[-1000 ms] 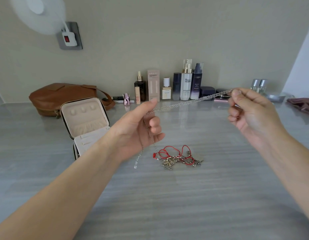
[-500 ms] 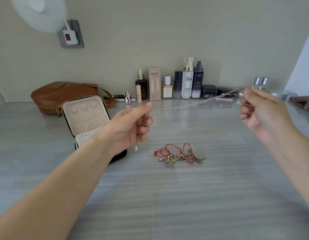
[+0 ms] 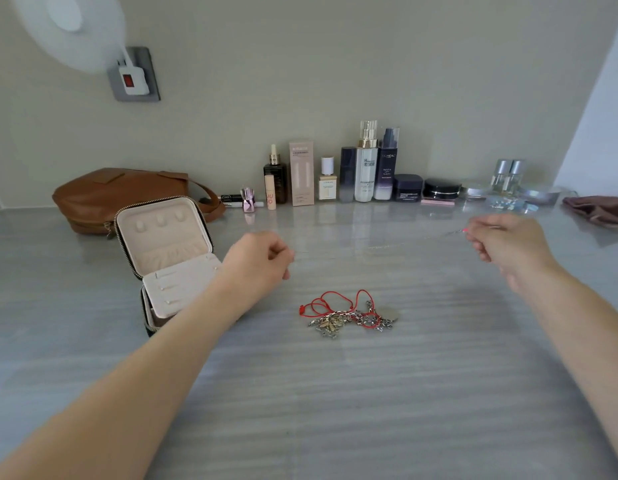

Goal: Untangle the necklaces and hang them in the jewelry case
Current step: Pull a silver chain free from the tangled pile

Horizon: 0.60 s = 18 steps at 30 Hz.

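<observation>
While a thin silver chain (image 3: 446,234) stretches between them, the left hand (image 3: 259,263) and right hand (image 3: 506,245) each pinch one end with curled fingers. A tangle (image 3: 349,315) of red cord and silver chains lies on the tabletop (image 3: 370,393), near the open jewelry case (image 3: 169,252).

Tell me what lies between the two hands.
In the head view, a thin silver chain, blurred, stretches from the left hand to the right hand above bare table.
</observation>
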{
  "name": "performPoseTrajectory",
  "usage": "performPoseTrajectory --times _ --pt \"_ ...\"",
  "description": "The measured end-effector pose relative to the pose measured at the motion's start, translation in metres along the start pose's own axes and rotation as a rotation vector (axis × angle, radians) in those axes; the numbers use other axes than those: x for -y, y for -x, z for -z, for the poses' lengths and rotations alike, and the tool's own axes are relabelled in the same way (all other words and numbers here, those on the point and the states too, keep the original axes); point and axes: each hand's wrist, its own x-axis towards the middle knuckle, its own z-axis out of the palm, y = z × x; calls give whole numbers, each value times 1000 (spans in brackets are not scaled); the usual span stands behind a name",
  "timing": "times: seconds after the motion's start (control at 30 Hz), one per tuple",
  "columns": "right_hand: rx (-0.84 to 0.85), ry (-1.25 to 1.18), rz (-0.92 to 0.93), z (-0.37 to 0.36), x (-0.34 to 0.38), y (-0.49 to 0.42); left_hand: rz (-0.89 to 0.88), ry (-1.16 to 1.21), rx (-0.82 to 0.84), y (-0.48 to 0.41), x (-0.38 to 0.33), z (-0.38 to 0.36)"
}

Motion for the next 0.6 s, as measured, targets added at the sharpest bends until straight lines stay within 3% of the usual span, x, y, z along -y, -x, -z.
performPoseTrajectory --times 0.23,0.6 --pt "32 367 59 -1 -23 -6 -47 -453 25 -12 13 -11" --pt "45 617 77 0 -25 -6 -43 -494 25 -14 23 -8"
